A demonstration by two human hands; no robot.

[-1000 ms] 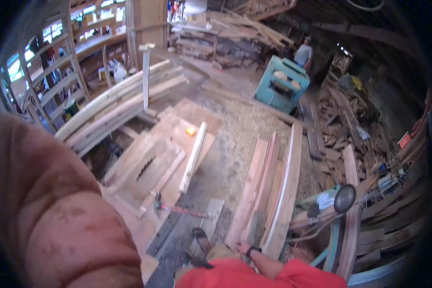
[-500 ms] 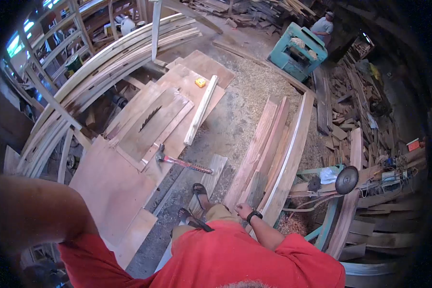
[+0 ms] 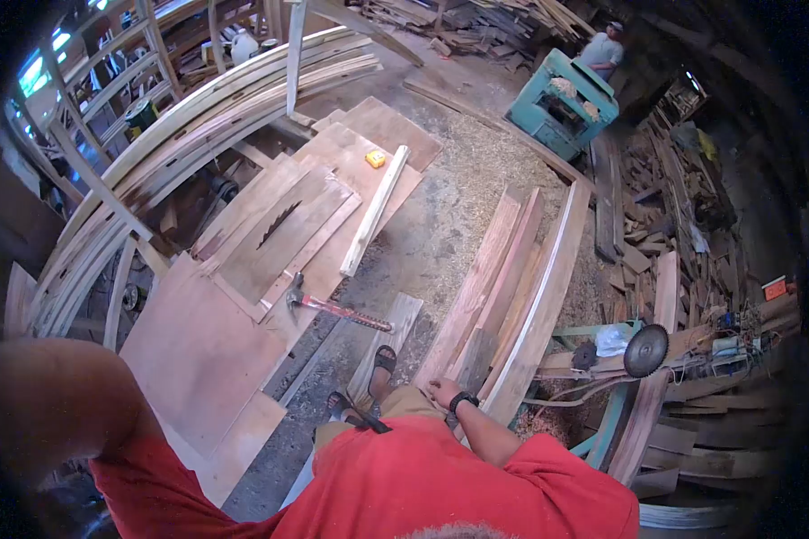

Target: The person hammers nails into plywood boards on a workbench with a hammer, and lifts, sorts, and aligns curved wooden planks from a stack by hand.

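My right hand [image 3: 442,392] rests by my hip at the near end of the stacked planks [image 3: 490,296]; its fingers look curled, and whether anything is in them is too small to tell. A dark watch is on that wrist. Of my left arm only the raised upper part shows at the left edge; the hand is out of view. A hammer [image 3: 337,308] with a red handle lies across the edge of the plywood-topped table [image 3: 207,341]. On the table are a saw blade [image 3: 279,225] rising through a slot, a yellow tape measure [image 3: 375,159] and a pale wood strip [image 3: 375,211].
A teal machine [image 3: 562,103] stands at the back, with another person [image 3: 602,54] behind it. Long curved boards [image 3: 216,99] lie at the left. A round saw blade [image 3: 646,350] on a teal frame is at the right, near scrap wood [image 3: 643,256].
The view has tilted down since the first frame. My left hand or arm, large at the left then, has moved so that only the upper arm shows. My right hand stays by my hip.
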